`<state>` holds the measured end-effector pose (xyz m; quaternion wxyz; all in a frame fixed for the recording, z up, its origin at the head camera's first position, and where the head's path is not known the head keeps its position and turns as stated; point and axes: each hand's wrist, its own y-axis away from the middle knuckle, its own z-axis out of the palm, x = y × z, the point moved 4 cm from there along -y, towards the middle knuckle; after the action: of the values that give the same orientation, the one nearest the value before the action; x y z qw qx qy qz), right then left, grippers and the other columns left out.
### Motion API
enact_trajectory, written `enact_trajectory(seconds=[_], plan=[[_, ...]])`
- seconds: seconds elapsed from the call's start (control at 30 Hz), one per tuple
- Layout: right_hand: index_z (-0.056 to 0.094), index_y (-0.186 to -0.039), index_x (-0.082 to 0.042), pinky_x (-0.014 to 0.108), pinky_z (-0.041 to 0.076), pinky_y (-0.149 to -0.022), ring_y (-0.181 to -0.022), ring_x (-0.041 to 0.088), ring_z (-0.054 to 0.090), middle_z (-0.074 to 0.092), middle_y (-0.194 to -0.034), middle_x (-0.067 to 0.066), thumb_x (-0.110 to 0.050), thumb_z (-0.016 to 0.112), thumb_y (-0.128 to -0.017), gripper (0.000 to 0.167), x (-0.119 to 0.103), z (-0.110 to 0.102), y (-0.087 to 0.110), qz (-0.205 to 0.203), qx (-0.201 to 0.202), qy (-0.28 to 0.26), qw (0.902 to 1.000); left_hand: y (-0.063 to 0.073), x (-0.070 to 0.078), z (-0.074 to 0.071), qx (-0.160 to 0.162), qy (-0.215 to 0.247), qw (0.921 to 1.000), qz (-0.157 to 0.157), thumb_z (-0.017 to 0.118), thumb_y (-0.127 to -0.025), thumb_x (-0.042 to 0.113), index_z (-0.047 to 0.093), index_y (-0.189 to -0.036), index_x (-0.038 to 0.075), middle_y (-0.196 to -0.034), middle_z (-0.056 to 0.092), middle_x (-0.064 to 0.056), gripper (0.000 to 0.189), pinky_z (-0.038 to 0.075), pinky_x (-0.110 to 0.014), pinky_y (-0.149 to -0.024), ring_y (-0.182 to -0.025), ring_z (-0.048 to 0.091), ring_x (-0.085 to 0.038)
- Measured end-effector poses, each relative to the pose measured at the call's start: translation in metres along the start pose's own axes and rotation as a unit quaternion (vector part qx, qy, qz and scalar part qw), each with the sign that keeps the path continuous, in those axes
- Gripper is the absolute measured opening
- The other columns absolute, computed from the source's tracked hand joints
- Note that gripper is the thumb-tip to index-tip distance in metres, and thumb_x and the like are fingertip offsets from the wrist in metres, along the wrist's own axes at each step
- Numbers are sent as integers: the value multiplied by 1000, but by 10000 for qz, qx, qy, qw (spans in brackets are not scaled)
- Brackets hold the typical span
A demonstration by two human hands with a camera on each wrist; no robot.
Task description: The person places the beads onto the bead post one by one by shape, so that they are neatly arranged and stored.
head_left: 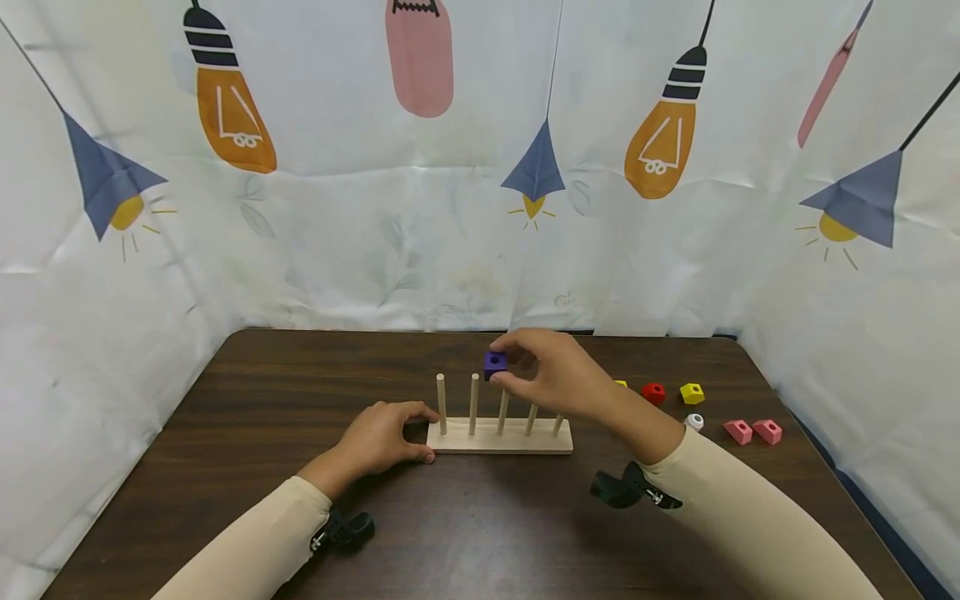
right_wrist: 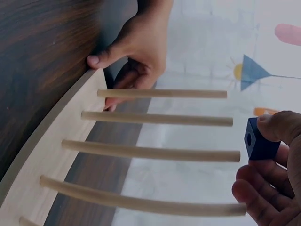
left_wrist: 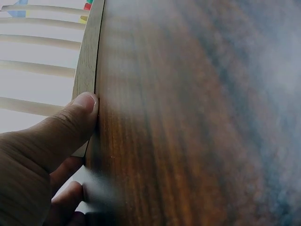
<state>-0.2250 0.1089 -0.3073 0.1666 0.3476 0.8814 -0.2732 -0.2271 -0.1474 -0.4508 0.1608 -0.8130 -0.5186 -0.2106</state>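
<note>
A pale wooden pegboard [head_left: 498, 446] with several upright pegs lies on the brown table. My left hand [head_left: 378, 437] grips its left end, thumb [left_wrist: 84, 103] along the front edge and fingers at the end and behind. Between the thumb and fingers of my right hand [head_left: 555, 372] is a small purple block [head_left: 495, 365] with a hole through it. In the right wrist view the block [right_wrist: 261, 141] is held just off the peg tips, with its hole facing the second and third pegs from the left end. No block sits on the pegs that show.
Right of the board lie a red block [head_left: 653, 393], a yellow block [head_left: 692, 393], a white piece [head_left: 694, 422] and two pink sloped blocks [head_left: 738, 431]. Another yellow piece [head_left: 621, 383] is mostly hidden behind my right arm. A printed white cloth [head_left: 337, 250] hangs behind the table [head_left: 480, 533].
</note>
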Motion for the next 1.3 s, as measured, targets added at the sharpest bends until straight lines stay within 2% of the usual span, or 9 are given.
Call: enact_trajectory(seconds=[0.17,0.53,1.0,1.17,1.3], plan=[[68,-123,-9,32,56,-82,-96,15,69,69,-108,-4,-19,80,-91,35,-4,5,-4,138,-47,-92,9999,0,0,-1,40,-9,10000,66,93,-73,42,73,-119,27,-118,74,2,53,53,-50,-90,-108,69,-27],[67,-127,-10,29,54,-83,-98,8,66,69,-110,-4,-23,79,-93,38,-14,17,-13,326,-23,-121,9994,-2,0,-1,12,5,10000,98,92,-73,44,73,-119,26,-118,74,1,53,54,-50,-89,-107,69,-26],[68,-124,-10,27,53,-83,-96,8,65,69,-108,-5,-21,80,-92,35,-23,35,-24,456,163,-308,9984,-1,0,-1,22,69,9999,103,93,-73,41,74,-118,25,-116,75,2,52,54,-50,-88,-105,70,-25],[67,-124,-9,32,55,-81,-95,12,66,69,-105,-5,-19,80,-92,36,-26,41,-26,538,138,-460,9974,-1,0,-1,34,103,9999,95,93,-73,40,74,-118,25,-115,75,3,51,54,-50,-88,-106,70,-25],[67,-124,-9,29,54,-80,-96,14,67,69,-104,-5,-20,79,-93,35,-28,47,-27,651,117,-456,9968,-2,0,0,23,119,9999,71,93,-73,39,74,-118,25,-116,74,4,52,54,-50,-89,-106,70,-25]])
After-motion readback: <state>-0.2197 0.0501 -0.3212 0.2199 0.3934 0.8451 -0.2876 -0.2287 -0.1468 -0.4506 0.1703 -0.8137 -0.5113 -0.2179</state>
